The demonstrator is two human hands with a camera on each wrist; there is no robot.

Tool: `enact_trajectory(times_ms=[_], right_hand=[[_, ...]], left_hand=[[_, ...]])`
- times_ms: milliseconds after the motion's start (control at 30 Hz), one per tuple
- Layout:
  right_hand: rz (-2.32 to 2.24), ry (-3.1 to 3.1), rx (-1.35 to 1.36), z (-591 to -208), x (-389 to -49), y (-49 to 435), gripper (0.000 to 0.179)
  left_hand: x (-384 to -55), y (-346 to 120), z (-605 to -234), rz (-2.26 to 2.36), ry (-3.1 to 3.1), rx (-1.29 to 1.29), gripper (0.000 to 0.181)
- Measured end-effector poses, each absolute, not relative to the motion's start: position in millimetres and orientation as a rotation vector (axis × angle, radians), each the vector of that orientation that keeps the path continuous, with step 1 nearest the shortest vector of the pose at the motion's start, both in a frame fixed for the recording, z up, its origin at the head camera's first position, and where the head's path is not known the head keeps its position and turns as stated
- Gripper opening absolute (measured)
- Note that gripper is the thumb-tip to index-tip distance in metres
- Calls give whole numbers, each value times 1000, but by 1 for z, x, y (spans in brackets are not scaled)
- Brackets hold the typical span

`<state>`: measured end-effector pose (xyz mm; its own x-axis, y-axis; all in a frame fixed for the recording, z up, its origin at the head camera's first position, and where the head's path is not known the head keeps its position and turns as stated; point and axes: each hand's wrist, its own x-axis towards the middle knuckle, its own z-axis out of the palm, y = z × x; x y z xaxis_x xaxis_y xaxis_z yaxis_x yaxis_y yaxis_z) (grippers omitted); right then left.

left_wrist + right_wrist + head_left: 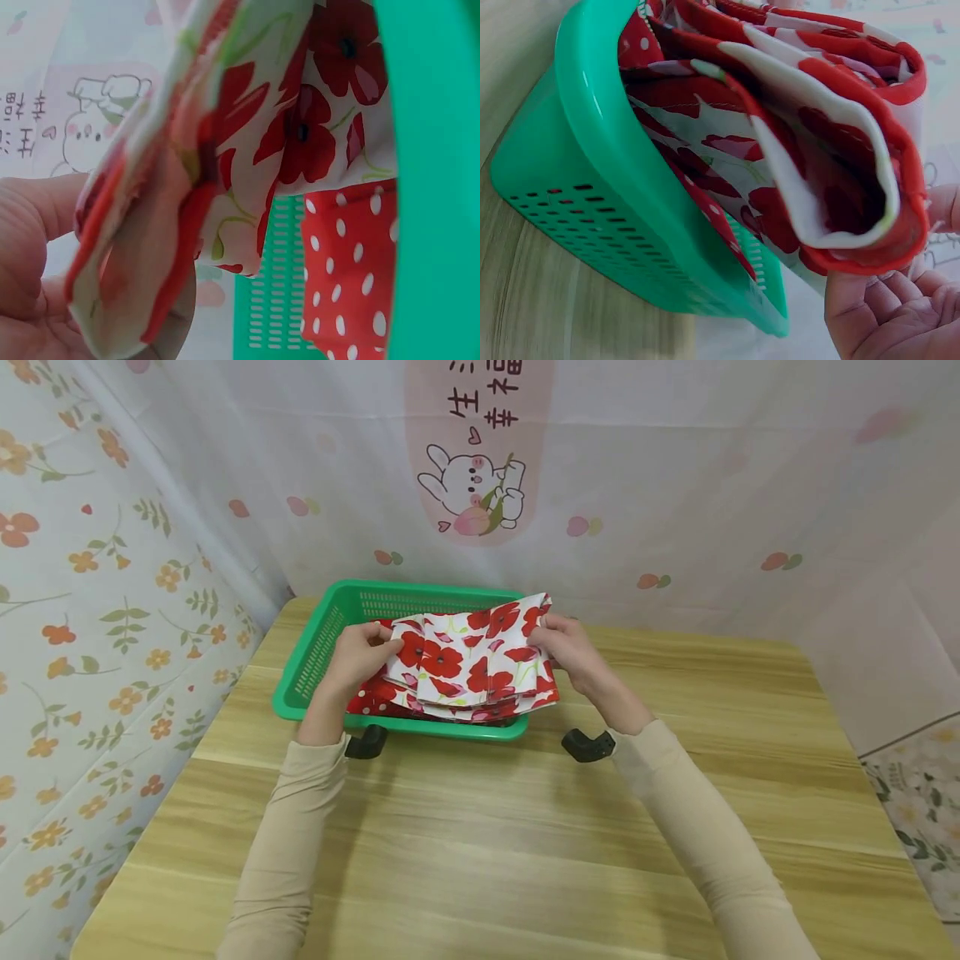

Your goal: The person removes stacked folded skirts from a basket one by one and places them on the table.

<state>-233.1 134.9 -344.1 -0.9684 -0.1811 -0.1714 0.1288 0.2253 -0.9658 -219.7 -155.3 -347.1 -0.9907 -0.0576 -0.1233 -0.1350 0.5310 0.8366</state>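
While a folded poppy-print cloth [472, 664] is held above a green basket [318, 647], it is pinched at its left edge by the left hand [360, 652] and at its right edge by the right hand [570, 647], fingers curled onto the fabric on both sides. The basket is set at the far left of a wooden table [480, 843], close to a white curtain [675, 485] printed with a rabbit, and a flowered curtain [90, 610] is hung along the left side. A red cloth with white dots [371, 697] is seen lying inside the basket under the held bundle, its near part hidden by the basket's front wall. Two black wrist mounts are visible below the hands, just beside the basket's near rim.

From the left wrist view, the stacked folds of the cloth [225, 150] are shown edge-on against the thumb and palm [30, 247], with the dotted cloth [349, 270] and the basket's slotted wall [274, 300] behind; these layers are not made out from the head view. From the right wrist view, the rolled fold [832, 150] is shown resting over the basket's rim [592, 105], with the right palm [892, 315] beneath it and only partly in frame.
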Motion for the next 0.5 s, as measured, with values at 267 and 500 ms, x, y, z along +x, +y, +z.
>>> enact_trajectory(times_ms=[267,500], right_hand=[[-1923,2202,-15,-343,-226,153,24],[-1989,2186,-30,-342,-220,168,12]], left_hand=[[-217,-143,-343,1559,2670,-119,24],[-213,-131,-336,1606,2681,-50,22]])
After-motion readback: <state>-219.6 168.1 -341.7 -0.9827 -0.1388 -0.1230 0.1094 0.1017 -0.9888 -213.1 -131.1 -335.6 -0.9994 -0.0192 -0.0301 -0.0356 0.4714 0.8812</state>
